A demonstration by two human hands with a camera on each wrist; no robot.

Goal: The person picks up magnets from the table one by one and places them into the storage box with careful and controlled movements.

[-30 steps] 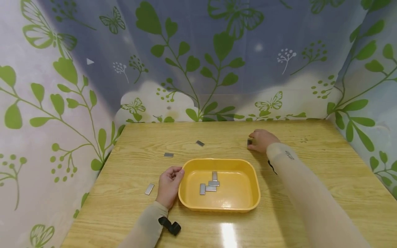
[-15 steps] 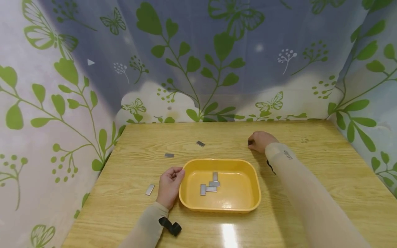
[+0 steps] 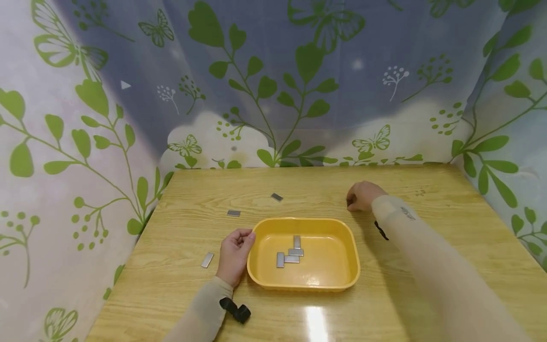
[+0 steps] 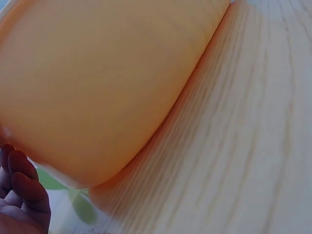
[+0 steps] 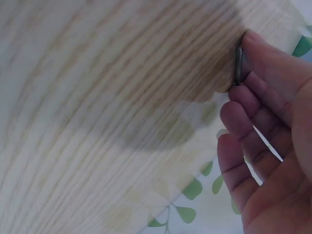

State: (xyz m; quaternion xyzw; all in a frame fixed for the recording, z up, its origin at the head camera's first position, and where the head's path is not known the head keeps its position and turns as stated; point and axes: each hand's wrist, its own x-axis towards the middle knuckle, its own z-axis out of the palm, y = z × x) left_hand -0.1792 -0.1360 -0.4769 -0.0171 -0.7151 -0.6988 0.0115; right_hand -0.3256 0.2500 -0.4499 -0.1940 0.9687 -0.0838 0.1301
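Pinching a slim dark metal piece [image 5: 238, 66] between thumb and fingertips, a person's right hand [image 3: 365, 196] hangs over the far right part of a wood-grain table [image 3: 162, 251], beyond the right corner of a yellow tray [image 3: 329, 261]. The piece shows edge-on in the right wrist view, where the other fingers bend loosely below it; whether it touches the tabletop cannot be told. At the tray's opposite end, the left hand [image 3: 234, 254] grips the rim, thumb against the edge and fingers curled. Inside the tray, left of its middle, four flat silver pieces [image 3: 292, 259] lie in a stepped cluster, seemingly touching one another. Three more pieces are scattered on the table: a far piece [image 3: 277, 197] behind the tray, a middle piece [image 3: 233, 213] off its far left corner, and a near piece [image 3: 207, 260] just beside the left hand. Behind the table hangs a blue and white cloth [image 3: 363, 90] printed with green leaves and butterflies
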